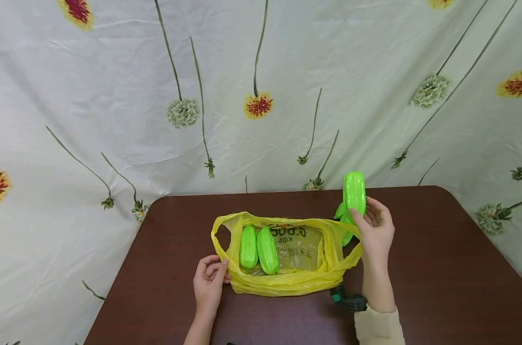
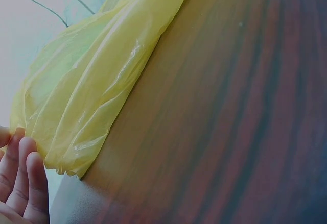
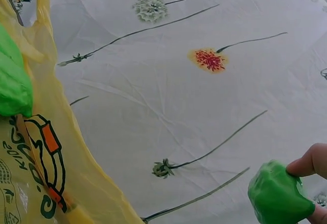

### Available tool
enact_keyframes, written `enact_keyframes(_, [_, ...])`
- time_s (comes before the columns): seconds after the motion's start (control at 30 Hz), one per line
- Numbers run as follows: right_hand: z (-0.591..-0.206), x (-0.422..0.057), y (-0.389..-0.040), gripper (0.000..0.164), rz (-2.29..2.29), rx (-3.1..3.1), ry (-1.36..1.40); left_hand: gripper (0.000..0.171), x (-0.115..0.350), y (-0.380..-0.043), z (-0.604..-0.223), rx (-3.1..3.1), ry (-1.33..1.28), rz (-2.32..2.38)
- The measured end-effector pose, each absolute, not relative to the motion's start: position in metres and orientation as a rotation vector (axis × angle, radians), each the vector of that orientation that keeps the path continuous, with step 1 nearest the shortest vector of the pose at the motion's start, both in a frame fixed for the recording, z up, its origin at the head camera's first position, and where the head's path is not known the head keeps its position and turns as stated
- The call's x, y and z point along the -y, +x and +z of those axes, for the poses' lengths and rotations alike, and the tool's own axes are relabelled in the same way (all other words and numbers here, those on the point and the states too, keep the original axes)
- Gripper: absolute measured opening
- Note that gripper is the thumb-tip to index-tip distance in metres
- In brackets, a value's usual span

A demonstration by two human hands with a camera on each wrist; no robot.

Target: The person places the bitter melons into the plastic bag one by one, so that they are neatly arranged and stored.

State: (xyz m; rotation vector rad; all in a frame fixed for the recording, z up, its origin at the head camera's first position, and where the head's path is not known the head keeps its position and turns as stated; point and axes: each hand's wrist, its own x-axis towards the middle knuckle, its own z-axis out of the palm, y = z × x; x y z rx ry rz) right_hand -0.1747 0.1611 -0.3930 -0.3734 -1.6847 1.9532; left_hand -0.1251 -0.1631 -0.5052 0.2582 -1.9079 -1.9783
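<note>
Glossy green piece [image 1: 354, 190] held beside yellow bag [image 1: 287, 285]

A person's right hand [image 1: 378, 232] grips the green piece between thumb and fingers near the bag's right end, while the left hand [image 1: 209, 281] pinches the bag's left edge. Two green objects [image 1: 267, 250] lie side by side inside the open bag, toward its left. More green shapes [image 1: 348, 237], partly hidden, show behind its right handle on a dark brown table [image 1: 437, 268], before a flower-printed cloth [image 1: 295, 52].

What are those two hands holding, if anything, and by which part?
The right hand holds a shiny green object near its lower end; the left hand pinches the yellow bag at its left edge.
</note>
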Motion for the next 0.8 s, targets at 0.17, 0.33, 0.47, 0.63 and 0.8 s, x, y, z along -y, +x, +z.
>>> enact_keyframes(0.17, [-0.391,-0.154,-0.174,0.045,1.983,1.748,-0.366,0.022,0.163,-0.125,-0.506,1.908,0.259,-1.972])
enact_keyframes(0.33, [-0.389,-0.150,-0.172,0.049,2.018,1.853,-0.368,0.021,0.163,-0.125,-0.506,1.906,0.262,-1.969])
enact_keyframes(0.47, [-0.386,-0.147,-0.170,0.051,2.043,1.908,-0.347,0.021,0.163,-0.125,-0.506,1.902,0.260,-1.974])
enact_keyframes(0.63, [-0.380,-0.142,-0.165,0.051,2.058,1.920,-0.305,0.021,0.163,-0.125,-0.506,1.901,0.259,-1.975])
enact_keyframes(0.8, [-0.378,-0.135,-0.162,0.051,2.083,1.938,-0.210,0.022,0.163,-0.126,-0.506,1.901,0.254,-1.972])
